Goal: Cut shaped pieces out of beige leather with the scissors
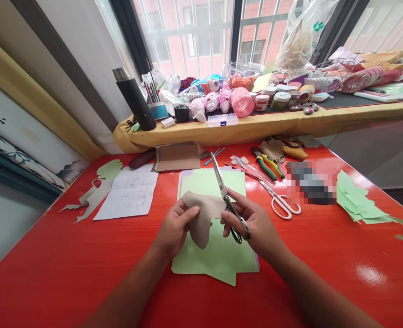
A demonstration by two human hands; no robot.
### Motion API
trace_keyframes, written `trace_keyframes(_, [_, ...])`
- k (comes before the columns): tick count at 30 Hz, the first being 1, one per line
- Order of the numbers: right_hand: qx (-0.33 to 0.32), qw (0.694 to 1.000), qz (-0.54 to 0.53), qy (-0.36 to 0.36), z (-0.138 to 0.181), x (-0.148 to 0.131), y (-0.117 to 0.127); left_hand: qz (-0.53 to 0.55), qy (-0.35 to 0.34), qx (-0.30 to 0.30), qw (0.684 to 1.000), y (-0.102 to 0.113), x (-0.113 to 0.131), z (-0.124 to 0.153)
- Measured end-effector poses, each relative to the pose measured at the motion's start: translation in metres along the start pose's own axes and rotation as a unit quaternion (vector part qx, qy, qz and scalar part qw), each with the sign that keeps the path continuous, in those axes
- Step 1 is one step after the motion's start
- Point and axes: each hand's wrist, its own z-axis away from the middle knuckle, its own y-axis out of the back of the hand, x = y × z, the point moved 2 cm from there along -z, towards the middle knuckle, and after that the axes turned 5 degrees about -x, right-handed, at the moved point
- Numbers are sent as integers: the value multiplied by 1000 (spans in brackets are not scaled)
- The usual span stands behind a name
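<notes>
A curved piece of beige leather-like material [201, 223] is pinched between the thumb and fingers of my left hand [176, 228]. My right hand [247, 218] grips a pair of scissors [224, 191] with dark handles, its blades pointing up and away from me. The scissors are at the right edge of the beige piece; whether the blades are around it I cannot tell. Fingertips of my right hand are close to that same edge. Beneath both hands lies a stack of light green paper sheets [218, 259] on the red table [85, 269].
White-handled scissors [285, 207] and yellow-green pliers [270, 166] lie to the right, near green paper scraps [359, 200]. At left are a drawn-on white sheet [128, 193] and beige offcuts [95, 196]. A black flask [136, 100] stands on the crowded windowsill.
</notes>
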Motion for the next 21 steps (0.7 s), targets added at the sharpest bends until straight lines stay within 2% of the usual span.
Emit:
trace_keyframes(4, [-36, 998, 13, -51, -1, 0, -1, 72, 0, -6, 997, 7, 12, -1])
trace_keyframes(8, [-18, 998, -14, -54, -5, 3, 3, 105, 29, -46, 993, 10, 13, 1])
trace_keyframes(12, [27, 998, -42, -28, -7, 6, 10, 83, 72, -76, 991, 10, 8, 1])
trace_keyframes(18, [11, 996, -68, -59, -6, 4, 5, 44, 131, -120, 983, 5, -1, -1])
trace_keyframes(21, [29, 994, -82, -66, -6, 3, 4, 39, 127, -125, 983, 5, -1, -2])
